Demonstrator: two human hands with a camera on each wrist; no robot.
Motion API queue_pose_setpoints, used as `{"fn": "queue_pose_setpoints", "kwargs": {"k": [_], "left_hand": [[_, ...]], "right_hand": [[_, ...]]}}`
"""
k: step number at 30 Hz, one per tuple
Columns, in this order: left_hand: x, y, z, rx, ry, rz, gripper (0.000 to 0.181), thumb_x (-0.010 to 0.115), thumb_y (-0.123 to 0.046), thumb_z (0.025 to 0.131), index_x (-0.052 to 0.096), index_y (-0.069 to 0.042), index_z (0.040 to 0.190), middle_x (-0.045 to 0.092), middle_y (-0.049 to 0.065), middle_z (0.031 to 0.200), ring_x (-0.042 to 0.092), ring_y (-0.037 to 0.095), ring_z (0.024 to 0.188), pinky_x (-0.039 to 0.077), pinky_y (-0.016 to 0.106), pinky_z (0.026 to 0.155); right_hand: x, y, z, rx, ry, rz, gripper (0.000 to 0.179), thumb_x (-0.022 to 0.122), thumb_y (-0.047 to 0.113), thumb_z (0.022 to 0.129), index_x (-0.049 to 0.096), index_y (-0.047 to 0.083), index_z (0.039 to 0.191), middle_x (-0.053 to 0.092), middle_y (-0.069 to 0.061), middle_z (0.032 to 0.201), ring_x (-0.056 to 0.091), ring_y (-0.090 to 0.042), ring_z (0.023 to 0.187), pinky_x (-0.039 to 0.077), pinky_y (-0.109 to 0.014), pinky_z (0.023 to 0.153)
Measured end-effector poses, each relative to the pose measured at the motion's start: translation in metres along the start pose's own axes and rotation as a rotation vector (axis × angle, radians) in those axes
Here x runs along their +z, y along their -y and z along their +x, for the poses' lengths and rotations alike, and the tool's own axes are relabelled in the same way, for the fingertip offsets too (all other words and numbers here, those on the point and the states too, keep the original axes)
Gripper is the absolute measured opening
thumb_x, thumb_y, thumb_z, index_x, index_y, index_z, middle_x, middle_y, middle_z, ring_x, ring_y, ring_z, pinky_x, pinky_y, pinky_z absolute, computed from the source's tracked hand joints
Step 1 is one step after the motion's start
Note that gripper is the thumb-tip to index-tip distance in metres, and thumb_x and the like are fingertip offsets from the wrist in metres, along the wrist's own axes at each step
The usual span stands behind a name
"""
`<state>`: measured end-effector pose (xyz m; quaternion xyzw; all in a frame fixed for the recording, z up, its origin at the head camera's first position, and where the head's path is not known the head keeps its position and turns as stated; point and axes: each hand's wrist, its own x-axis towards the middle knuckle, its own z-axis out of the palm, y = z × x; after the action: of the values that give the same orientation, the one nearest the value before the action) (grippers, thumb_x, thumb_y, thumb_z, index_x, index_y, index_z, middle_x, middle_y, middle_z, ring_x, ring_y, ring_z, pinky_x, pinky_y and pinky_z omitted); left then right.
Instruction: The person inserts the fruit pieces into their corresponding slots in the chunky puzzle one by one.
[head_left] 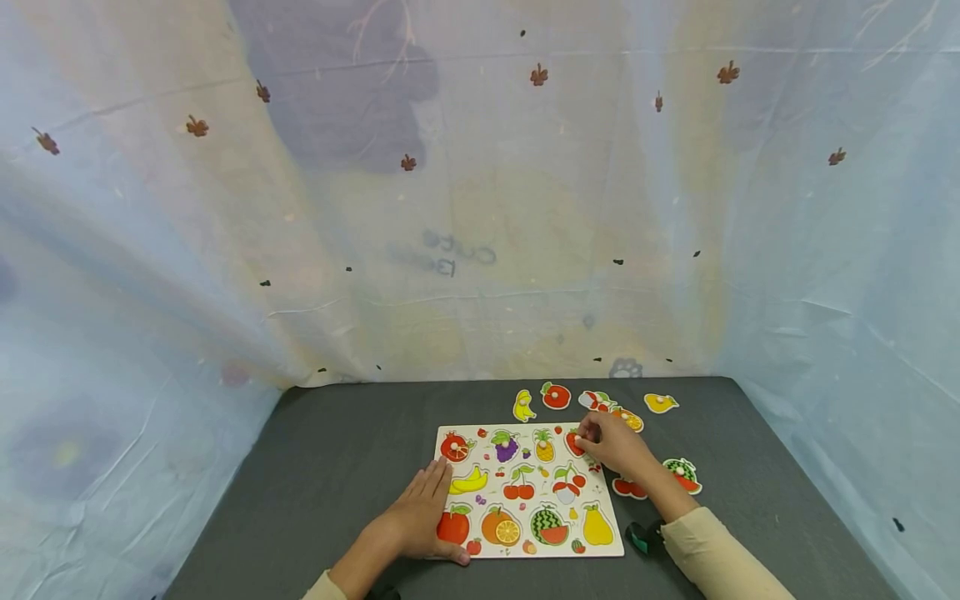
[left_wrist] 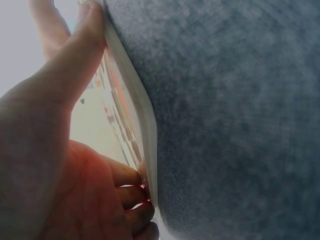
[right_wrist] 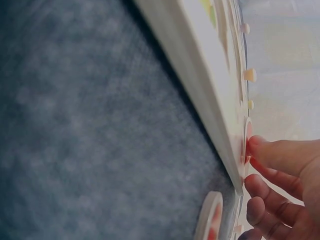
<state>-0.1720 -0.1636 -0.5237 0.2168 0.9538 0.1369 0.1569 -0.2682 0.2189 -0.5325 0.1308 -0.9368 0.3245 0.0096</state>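
The fruit board [head_left: 533, 506] lies flat on the dark table [head_left: 345, 450], picture side up. Along its left edge rests the left hand [head_left: 422, 514], fingers fairly straight over the rim and thumb at the near-left corner, probably so that the board cannot slide. At the board's far-right corner, the right hand [head_left: 617, 444] pinches the strawberry [head_left: 574, 442] narrowly between thumb and fingertips; that close grip suits so small a piece, and leaves its outline mostly free. Whether the strawberry sits fully down in the board, I cannot tell.

Small knobs [right_wrist: 250, 75] stand up from the board, likely there for fingers to grasp.

Beyond the board's far edge lie the loose banana [head_left: 523, 406] and apple [head_left: 556, 396]; past its far-right corner, the orange [head_left: 628, 419] and pear [head_left: 661, 403]. Right of the board is the watermelon [head_left: 682, 475], apparently within the right hand's easy reach.
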Motion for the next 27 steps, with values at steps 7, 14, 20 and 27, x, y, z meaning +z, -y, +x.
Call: {"fn": "queue_pose_setpoints", "kwargs": {"k": [7,14,20,27], "left_hand": [[-0.0015,-0.0021,-0.0013,-0.019,0.0,0.008,0.14,0.089,-0.072,0.072,0.024,0.007,0.167,0.022,0.024,0.175,0.02,0.04,0.163,0.019,0.058,0.132],[0.0,0.0016,-0.0017,-0.02,0.01,-0.003,0.139,0.088,-0.072,0.073,0.022,0.005,0.168,0.019,0.022,0.176,0.018,0.038,0.164,0.017,0.057,0.133],[0.0014,0.0032,-0.0025,-0.025,0.02,0.002,0.14,0.087,-0.075,0.073,0.02,0.003,0.169,0.017,0.02,0.178,0.017,0.036,0.164,0.017,0.056,0.133],[-0.0017,0.0029,-0.005,-0.032,0.005,-0.01,0.142,0.087,-0.076,0.071,0.021,0.004,0.169,0.017,0.02,0.177,0.016,0.038,0.164,0.019,0.058,0.132]], "right_hand": [[-0.0005,-0.0002,-0.0005,-0.008,0.012,-0.011,0.014,0.081,0.018,0.098,0.068,0.017,0.094,0.059,0.004,0.081,0.052,-0.014,0.068,0.045,-0.03,0.06],[0.0009,-0.0005,-0.0001,-0.015,0.021,-0.01,0.014,0.081,0.018,0.098,0.068,0.016,0.094,0.059,0.004,0.08,0.052,-0.014,0.068,0.045,-0.03,0.06],[0.0025,-0.0004,-0.0008,-0.004,0.033,-0.018,0.014,0.081,0.016,0.098,0.068,0.016,0.094,0.058,0.003,0.08,0.052,-0.014,0.068,0.045,-0.031,0.061],[0.0024,0.0005,0.0009,0.008,0.044,0.002,0.013,0.08,0.015,0.099,0.067,0.014,0.095,0.058,0.001,0.082,0.052,-0.016,0.07,0.044,-0.033,0.061]]}}
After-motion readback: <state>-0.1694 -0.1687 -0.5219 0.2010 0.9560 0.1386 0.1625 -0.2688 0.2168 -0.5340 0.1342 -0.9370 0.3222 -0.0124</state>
